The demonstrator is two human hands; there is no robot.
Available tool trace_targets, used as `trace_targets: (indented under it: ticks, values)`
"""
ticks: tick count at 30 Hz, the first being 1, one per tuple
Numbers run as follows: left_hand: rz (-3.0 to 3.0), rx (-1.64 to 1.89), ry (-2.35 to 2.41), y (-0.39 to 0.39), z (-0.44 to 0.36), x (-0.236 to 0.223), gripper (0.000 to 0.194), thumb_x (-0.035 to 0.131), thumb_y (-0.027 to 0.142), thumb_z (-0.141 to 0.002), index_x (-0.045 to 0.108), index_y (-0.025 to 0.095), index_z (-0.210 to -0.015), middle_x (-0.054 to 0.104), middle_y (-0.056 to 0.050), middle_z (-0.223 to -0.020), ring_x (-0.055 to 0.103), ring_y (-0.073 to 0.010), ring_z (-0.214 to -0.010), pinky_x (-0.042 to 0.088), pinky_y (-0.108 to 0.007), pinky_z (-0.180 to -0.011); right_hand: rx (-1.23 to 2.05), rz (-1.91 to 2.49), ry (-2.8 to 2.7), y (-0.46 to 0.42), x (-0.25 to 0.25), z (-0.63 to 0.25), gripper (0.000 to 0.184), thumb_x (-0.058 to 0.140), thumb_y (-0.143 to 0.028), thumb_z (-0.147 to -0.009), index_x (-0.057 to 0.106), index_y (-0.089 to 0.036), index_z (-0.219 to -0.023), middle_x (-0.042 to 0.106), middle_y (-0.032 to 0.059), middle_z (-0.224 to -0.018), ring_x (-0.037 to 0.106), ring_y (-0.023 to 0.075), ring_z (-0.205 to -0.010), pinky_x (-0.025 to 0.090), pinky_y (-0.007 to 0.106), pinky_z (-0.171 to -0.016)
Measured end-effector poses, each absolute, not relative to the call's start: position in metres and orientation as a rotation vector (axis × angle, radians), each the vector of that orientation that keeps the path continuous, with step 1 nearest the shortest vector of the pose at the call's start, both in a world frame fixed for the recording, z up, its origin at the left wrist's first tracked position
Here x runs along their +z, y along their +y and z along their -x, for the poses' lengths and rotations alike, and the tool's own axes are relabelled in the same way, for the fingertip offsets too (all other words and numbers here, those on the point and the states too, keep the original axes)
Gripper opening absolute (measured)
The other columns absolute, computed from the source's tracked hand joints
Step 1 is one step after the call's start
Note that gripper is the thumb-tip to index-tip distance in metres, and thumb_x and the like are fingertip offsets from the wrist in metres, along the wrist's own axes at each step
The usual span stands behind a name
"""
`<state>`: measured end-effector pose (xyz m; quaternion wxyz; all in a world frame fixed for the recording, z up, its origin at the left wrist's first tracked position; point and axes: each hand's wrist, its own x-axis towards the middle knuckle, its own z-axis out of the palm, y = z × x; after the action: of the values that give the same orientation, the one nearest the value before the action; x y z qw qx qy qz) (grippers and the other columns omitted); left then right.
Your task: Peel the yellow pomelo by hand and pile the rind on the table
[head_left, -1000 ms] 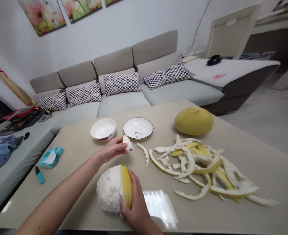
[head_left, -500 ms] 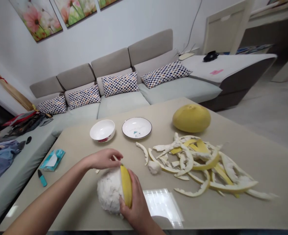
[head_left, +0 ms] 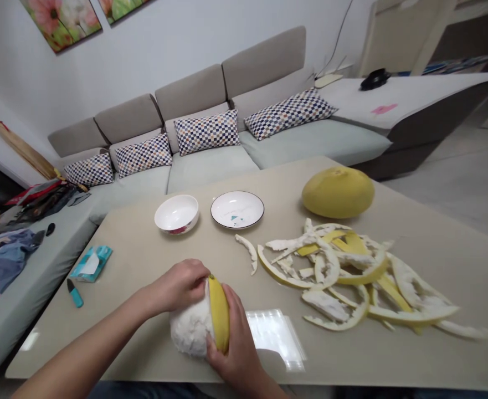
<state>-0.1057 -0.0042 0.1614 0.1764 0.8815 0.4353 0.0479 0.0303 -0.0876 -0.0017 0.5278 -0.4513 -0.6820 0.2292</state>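
Observation:
A mostly peeled pomelo [head_left: 191, 327] rests near the front edge of the table, its white pith bare on the left. One strip of yellow peel [head_left: 219, 315] still covers its right side. My right hand [head_left: 241, 343] wraps that side, thumb in front and fingers behind, and steadies the fruit. At the top, my left hand [head_left: 185, 284] has its fingers curled against the edge where peel meets pith; its fingertips are partly hidden. To the right lies a heap of peel strips [head_left: 354, 277], and a white-faced piece of peel [head_left: 325, 305] lies at its front.
Behind the heap sits a whole pomelo [head_left: 338, 192]. A white bowl [head_left: 177, 213] and a white plate [head_left: 237, 209] stand toward the back of the table [head_left: 131, 244]. At the left are a tissue pack [head_left: 91, 264] and a teal-handled knife or cutter [head_left: 75, 293]. A sofa lines the wall.
My left hand has closed its fingers onto the pomelo's top edge. A white lump left of the heap is gone from there; a white-faced piece now lies at the heap's front. The view has shifted slightly.

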Motion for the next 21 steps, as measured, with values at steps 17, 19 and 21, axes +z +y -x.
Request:
trace_targets:
  ticks: [17, 19, 21]
  values:
    - [-2.194, 0.389, 1.058, 0.009, 0.12, 0.137, 0.019, 0.052, 0.011, -0.08, 0.069, 0.017, -0.085, 0.066, -0.005, -0.086, 0.059, -0.0155, -0.079, 0.042, -0.026, -0.072, 0.564, 1.062, -1.592, -0.09, 0.0, -0.027, 0.086, 0.051, -0.031, -0.077, 0.012, -0.013, -0.152, 0.032, 0.0206, -0.148, 0.037, 0.0383, -0.136, 0.039, 0.056, -0.107]
    - [-2.063, 0.484, 1.119, 0.012, 0.122, 0.125, 0.019, 0.05, 0.012, -0.08, 0.069, 0.016, -0.081, 0.066, -0.005, -0.086, 0.059, -0.0149, -0.079, 0.043, -0.026, -0.071, 0.573, 1.065, -1.594, -0.089, -0.002, -0.028, 0.086, 0.051, -0.032, -0.077, 0.012, -0.013, -0.151, 0.033, 0.0206, -0.147, 0.037, 0.0382, -0.136, 0.039, 0.056, -0.107]
    - [-1.993, 0.514, 1.152, 0.014, 0.126, 0.118, 0.022, 0.046, 0.013, -0.083, 0.068, 0.015, -0.078, 0.066, -0.005, -0.085, 0.059, -0.0138, -0.076, 0.045, -0.025, -0.069, 0.584, 1.065, -1.596, -0.088, -0.003, -0.029, 0.086, 0.052, -0.033, -0.077, 0.012, -0.013, -0.151, 0.033, 0.0203, -0.147, 0.038, 0.0381, -0.135, 0.039, 0.055, -0.107]
